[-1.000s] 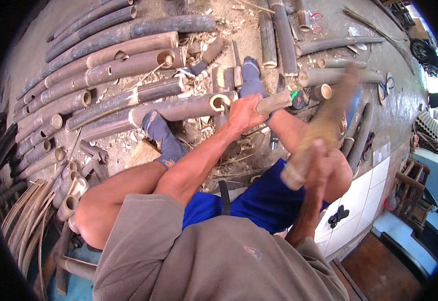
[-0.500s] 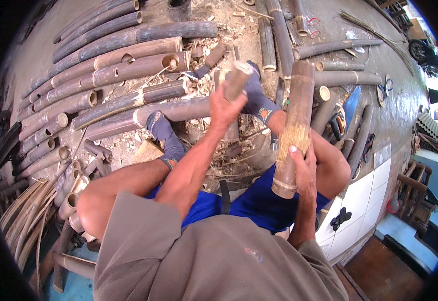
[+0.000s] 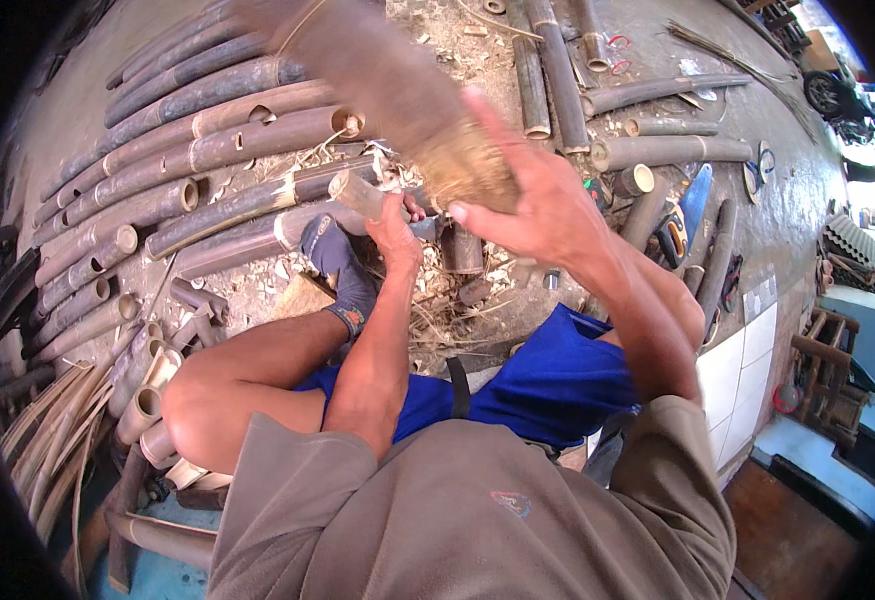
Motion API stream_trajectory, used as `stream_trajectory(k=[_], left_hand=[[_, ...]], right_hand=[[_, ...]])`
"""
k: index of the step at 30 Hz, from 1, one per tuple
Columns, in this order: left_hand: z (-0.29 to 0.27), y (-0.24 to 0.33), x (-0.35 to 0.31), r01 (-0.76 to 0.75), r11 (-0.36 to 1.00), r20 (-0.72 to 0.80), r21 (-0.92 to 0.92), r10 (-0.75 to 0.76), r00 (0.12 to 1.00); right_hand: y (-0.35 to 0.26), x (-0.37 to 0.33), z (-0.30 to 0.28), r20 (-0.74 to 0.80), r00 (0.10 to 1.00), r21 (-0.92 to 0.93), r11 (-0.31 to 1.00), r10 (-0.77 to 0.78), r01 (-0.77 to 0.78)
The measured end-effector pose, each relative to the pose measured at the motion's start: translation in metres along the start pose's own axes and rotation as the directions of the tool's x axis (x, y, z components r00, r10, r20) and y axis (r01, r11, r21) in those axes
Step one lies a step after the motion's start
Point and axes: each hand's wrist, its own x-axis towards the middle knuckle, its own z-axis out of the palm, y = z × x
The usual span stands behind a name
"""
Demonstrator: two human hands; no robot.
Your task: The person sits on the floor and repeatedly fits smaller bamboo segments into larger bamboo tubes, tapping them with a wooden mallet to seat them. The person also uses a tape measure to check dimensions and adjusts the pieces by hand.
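My right hand point(image 3: 547, 200) is closed round a thick brown bamboo piece point(image 3: 387, 85), raised ahead of me and slanting up to the left. Motion blurs this piece; a frayed straw-coloured band shows near its lower end, by my thumb. Lower and to the left, my left hand point(image 3: 394, 240) grips a short, pale-ended bamboo section point(image 3: 355, 193). A dark bamboo stump point(image 3: 461, 248) stands just beneath the raised piece, among shavings. Where the left fingers pass behind the short section, they are partly hidden.
Long bamboo poles point(image 3: 207, 150) lie in rows at the left. A blue-bladed handsaw point(image 3: 692, 215) rests beside more bamboo at the right. Split strips point(image 3: 52, 435) are bundled at the lower left. My shod left foot point(image 3: 342, 265) is near the shavings.
My right hand has swung the thick bamboo piece from beside my right knee up and to the left. My left hand has come down and leftward with the short section.
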Motion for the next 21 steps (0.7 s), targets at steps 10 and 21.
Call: stream_trajectory(k=[10, 21], left_hand=[[-0.015, -0.027, 0.012, -0.041, 0.995, -0.269, -0.096, 0.014, 0.963], [0.084, 0.01, 0.005, 0.008, 0.999, 0.144, -0.046, -0.001, 0.99]], right_hand=[[-0.023, 0.046, 0.013, 0.224, 0.952, -0.493, 0.818, -0.209, 0.295], [0.011, -0.044, -0.032, -0.405, 0.886, 0.019, 0.971, 0.224, -0.237]])
